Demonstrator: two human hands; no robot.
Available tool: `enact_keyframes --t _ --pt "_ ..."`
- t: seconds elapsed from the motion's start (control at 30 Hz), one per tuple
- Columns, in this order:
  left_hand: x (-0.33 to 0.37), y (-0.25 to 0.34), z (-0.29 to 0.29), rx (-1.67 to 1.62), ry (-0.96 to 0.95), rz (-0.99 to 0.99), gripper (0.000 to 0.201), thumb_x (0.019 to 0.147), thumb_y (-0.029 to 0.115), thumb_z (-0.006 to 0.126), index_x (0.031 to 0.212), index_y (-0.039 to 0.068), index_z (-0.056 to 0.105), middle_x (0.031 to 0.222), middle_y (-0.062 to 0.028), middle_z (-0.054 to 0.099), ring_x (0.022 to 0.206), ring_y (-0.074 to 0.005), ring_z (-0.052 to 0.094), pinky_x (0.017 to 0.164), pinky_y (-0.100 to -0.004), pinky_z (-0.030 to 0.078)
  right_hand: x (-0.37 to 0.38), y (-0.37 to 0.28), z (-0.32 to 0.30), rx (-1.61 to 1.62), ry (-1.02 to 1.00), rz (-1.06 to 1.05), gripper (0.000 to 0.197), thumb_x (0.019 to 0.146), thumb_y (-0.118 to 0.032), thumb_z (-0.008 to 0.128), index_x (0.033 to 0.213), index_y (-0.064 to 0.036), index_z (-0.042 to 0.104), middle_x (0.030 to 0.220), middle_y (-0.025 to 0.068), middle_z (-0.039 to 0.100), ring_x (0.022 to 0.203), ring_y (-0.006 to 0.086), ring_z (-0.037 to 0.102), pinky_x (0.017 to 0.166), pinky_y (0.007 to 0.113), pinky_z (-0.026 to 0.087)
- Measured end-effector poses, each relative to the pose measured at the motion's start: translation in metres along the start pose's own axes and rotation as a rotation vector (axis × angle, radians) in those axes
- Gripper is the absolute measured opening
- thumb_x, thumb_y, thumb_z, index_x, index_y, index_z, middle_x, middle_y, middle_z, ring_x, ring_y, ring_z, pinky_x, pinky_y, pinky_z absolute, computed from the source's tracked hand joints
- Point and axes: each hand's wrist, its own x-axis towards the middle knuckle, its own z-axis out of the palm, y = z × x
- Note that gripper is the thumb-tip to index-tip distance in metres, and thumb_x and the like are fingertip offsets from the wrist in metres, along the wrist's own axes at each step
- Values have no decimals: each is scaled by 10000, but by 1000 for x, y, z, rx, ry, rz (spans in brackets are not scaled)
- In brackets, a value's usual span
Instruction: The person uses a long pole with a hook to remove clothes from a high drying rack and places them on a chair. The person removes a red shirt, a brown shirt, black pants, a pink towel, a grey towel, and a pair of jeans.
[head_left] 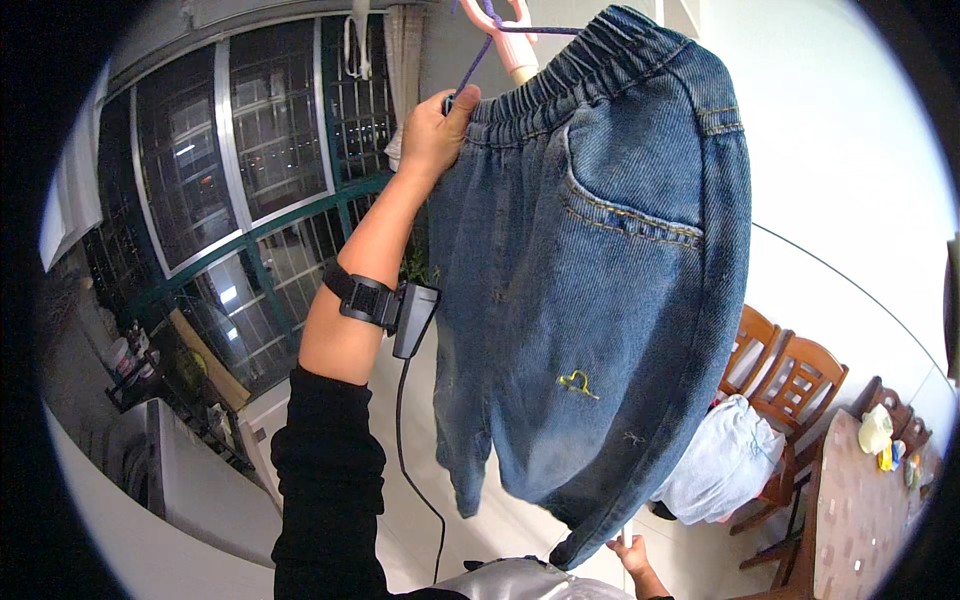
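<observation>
A pair of blue denim jeans [610, 270] with an elastic waistband and small yellow stitching on one leg hangs before me. My left hand [437, 130] is raised and closed on the left end of the waistband. A thin purple hanger [548, 31] runs along the top of the jeans, under a pink forked pole head [513, 40]. Low down, beyond one trouser leg, my right hand [634, 555] is closed round a slim white pole. The jeans hide the pole's middle, so I cannot see whether it joins the pink head.
Barred windows [240, 150] fill the left, with a curtain [402, 80] beside them. A white appliance [200, 480] stands lower left. At right, wooden chairs [800, 380] hold a light blue cloth [725, 460] beside a table [850, 510]. A cable [402, 440] hangs from my left forearm device.
</observation>
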Motion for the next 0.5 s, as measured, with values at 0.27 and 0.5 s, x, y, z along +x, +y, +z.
enact_keyframes --t 0.27,0.5 --pt "-9 18 70 45 24 162 468 799 478 396 831 26 513 714 -133 563 710 -261 562 652 -328 418 -32 15 -19 67 208 74 310 631 -190 693 446 -51 486 459 -39 426 441 63 344 411 252 287" --pt "-55 96 116 -894 -448 -332 713 777 535 299 1284 58 145 1256 -188 277 1139 -265 325 914 -311 282 -64 12 -35 76 442 54 351 671 -155 645 427 -84 403 452 -55 370 424 57 301 389 244 241"
